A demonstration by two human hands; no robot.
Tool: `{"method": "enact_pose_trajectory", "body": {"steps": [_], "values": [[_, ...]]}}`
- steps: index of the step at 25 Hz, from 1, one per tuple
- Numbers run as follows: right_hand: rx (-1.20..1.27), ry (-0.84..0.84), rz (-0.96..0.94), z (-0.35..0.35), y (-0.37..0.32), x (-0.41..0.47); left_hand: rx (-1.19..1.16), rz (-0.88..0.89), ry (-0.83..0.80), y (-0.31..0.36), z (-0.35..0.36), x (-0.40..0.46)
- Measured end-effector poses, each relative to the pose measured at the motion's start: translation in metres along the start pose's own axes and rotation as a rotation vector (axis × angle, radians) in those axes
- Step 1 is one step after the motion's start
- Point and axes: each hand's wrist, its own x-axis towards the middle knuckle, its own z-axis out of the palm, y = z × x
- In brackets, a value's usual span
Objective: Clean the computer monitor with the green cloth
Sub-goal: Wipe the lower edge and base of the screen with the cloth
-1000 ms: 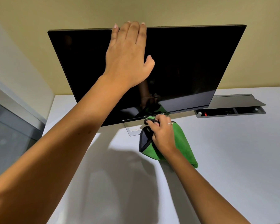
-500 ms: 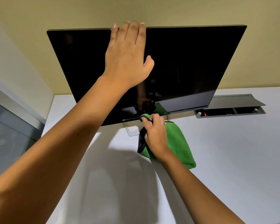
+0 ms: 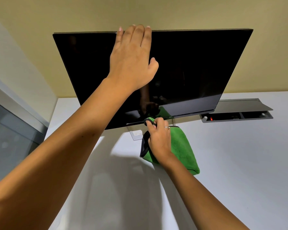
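Note:
A black computer monitor (image 3: 194, 68) stands on a white desk, its dark screen facing me and switched off. My left hand (image 3: 133, 60) lies flat on the upper middle of the screen, with the fingertips hooked over the top edge. My right hand (image 3: 159, 140) is closed on a green cloth (image 3: 183, 150) with a black hem. The cloth's top touches the monitor's bottom edge near the middle, and the rest hangs down to the desk. The screen reflects the cloth and hand faintly.
The white desk (image 3: 239, 171) reaches a beige wall behind the monitor. An open grey cable box (image 3: 236, 113) with a red light sits in the desk at the right. The monitor's silver stand base (image 3: 135, 134) shows below the screen. A glass partition (image 3: 10, 138) runs along the left.
My right hand has lifted the green cloth up and slightly left, from the desk below the screen to the monitor's bottom edge. The left hand stays on the top edge.

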Motion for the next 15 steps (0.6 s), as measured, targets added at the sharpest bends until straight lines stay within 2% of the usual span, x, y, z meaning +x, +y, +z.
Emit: {"method": "enact_pose_trajectory", "body": {"steps": [2, 3, 6, 8, 12, 15], "values": [[0.003, -0.138, 0.018, 0.005, -0.005, -0.002, 0.003, 0.002, -0.003, 0.0, 0.0, -0.001], [0.003, -0.172, -0.064, 0.009, -0.008, -0.005, 0.002, 0.001, -0.003, 0.001, -0.001, -0.001], [0.102, -0.13, -0.19, 0.01, -0.017, -0.016, 0.006, 0.002, -0.006, 0.0, -0.001, -0.001], [0.026, -0.056, -0.219, 0.009, -0.013, -0.019, 0.008, 0.004, -0.01, -0.001, 0.0, 0.0], [-0.023, 0.151, 0.035, 0.006, 0.007, -0.009, 0.008, 0.012, -0.009, -0.004, -0.001, -0.001], [-0.125, 0.114, 0.093, 0.001, 0.009, 0.001, 0.026, -0.005, 0.013, -0.012, -0.002, -0.006]]}}
